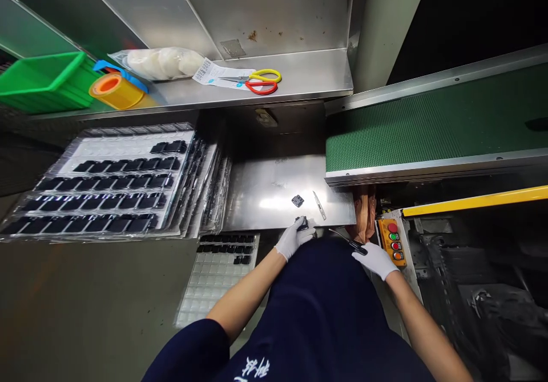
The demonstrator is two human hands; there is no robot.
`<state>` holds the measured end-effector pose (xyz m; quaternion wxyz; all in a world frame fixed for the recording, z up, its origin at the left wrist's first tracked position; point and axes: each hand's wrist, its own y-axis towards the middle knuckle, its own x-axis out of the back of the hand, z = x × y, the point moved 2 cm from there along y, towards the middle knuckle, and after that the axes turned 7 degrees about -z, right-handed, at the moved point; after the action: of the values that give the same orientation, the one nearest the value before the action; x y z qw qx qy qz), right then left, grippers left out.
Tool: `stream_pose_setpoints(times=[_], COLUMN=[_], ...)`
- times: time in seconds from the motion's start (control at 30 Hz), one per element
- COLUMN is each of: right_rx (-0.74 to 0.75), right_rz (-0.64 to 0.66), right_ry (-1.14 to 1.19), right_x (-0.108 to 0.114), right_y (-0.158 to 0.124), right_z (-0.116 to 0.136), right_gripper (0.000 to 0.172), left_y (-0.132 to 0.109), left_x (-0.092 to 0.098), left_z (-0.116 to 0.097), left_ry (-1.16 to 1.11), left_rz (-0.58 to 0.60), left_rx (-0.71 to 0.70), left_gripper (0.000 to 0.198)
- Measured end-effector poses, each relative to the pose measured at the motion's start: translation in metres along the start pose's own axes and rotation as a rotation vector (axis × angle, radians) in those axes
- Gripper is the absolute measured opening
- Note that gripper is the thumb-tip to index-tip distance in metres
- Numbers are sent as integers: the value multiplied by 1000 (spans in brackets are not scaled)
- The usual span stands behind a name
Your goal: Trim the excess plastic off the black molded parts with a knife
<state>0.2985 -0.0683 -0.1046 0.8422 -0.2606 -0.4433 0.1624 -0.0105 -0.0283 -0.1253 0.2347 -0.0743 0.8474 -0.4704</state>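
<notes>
My left hand, in a white glove, is closed on a small black plastic part at the front edge of the steel bench. Fingers cover much of that part. Further right, my gloved right hand grips a slim tool with a black handle; its thin metal shaft points left, towards the bench edge. I cannot make out the tool's exact kind. Another black plastic part lies flat on the bench just beyond my left hand. Beside it rests a slender silver craft knife.
Stacked clear trays of black parts stand left; a partly filled tray sits lower. A shelf carries scissors, a tape roll and a green bin. At right are a conveyor and button box.
</notes>
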Motion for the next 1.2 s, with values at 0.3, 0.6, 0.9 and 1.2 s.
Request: stream_pose_setpoints(times=[0.3,0.6,0.9,1.2], right_rx=[-134,-310,-195,70], right_rz=[-225,-44,31,-188], right_ry=[658,847,876,950], right_x=[-79,-97,-24,27], right_y=[77,98,44,-27], right_z=[-21,25,97,205], right_gripper=[32,31,38,55], left_y=[-57,-102,-107,-108], left_x=[11,-14,-27,-67], left_z=[-33,-63,-84,-99], left_ry=[-233,-306,-77,845], left_rz=[150,354,478,92], left_rx=[44,70,40,-722], left_gripper=[39,49,70,53])
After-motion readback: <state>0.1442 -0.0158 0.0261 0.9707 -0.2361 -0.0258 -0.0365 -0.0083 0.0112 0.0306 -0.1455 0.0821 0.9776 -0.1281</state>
